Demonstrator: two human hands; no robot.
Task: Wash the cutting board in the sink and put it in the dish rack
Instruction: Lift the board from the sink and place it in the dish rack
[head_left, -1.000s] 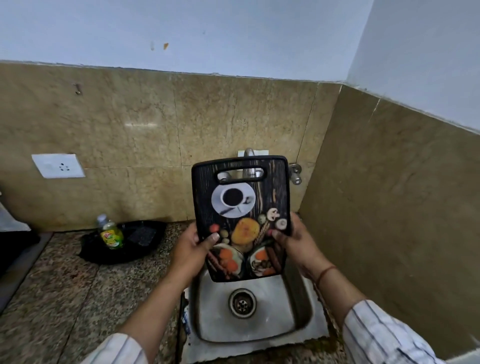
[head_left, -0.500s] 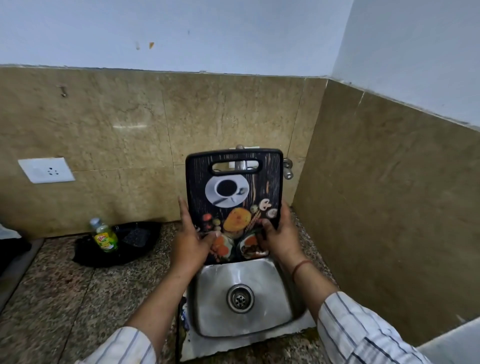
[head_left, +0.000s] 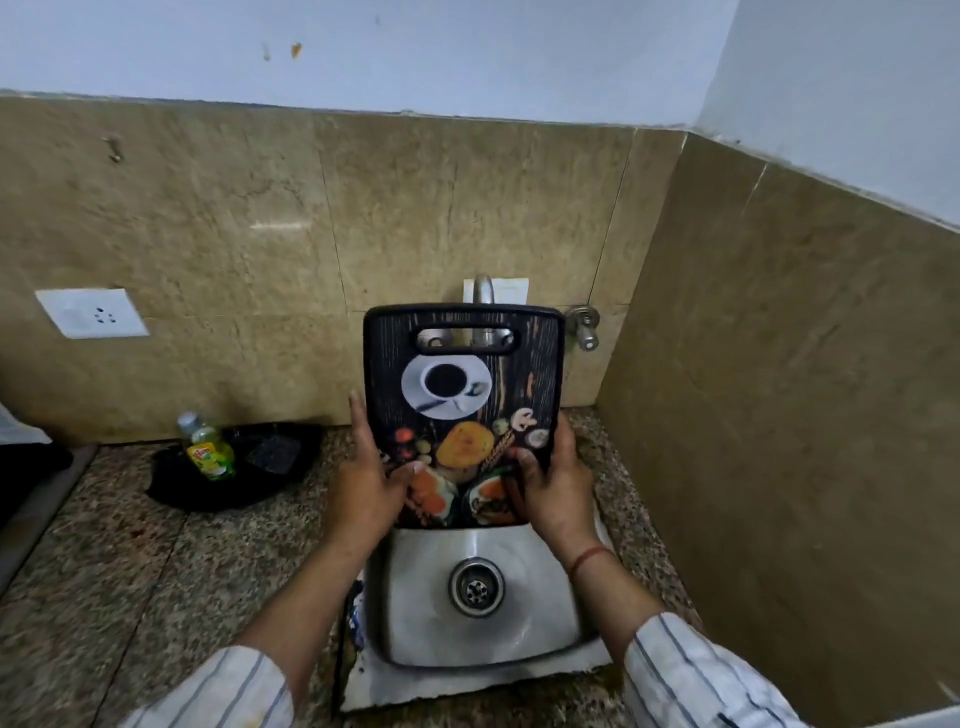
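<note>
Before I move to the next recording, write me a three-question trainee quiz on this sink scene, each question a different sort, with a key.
1. True or false: the cutting board lies flat on the floor of the sink.
2. Which hand grips the board's right edge: A) the left hand, B) the right hand, C) neither?
3. Fill in: through the board's handle slot you can see part of the ____.

Key
1. False: both hands hold it upright over the sink's back edge.
2. B.
3. The tap, which stands behind the board; no water stream shows.
</note>
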